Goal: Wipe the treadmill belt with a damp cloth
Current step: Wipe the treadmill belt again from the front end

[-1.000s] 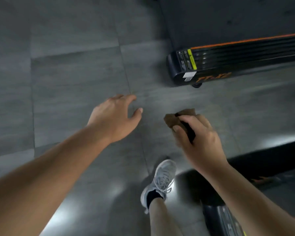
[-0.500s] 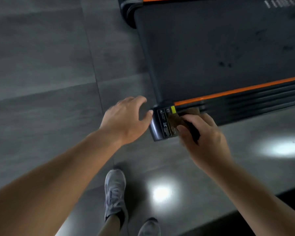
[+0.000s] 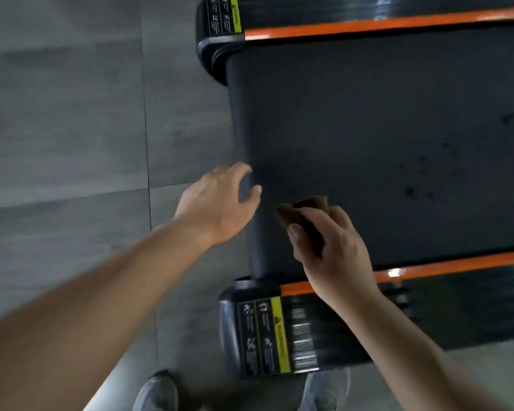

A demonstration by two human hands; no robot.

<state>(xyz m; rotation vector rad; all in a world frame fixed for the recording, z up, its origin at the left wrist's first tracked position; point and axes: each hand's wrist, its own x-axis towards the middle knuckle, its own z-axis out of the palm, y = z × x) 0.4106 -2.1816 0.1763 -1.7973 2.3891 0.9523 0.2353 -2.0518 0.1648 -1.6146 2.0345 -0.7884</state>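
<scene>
We grip the brown cloth (image 3: 301,209) in our right hand (image 3: 337,250) over the rear end of the treadmill belt (image 3: 353,120), left hand (image 3: 220,204) loose-fingered at nine o'clock; wiping seems unstarted, dark spots (image 3: 410,191) at two o'clock.

Brown cloth (image 3: 287,214) bunched over dark, spotted belt (image 3: 368,129)

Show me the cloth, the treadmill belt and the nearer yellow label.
cloth (image 3: 286,213), head view, its exposed brown corner.
treadmill belt (image 3: 368,129), head view, bare dark middle.
nearer yellow label (image 3: 279,333), head view, middle of strip.
</scene>
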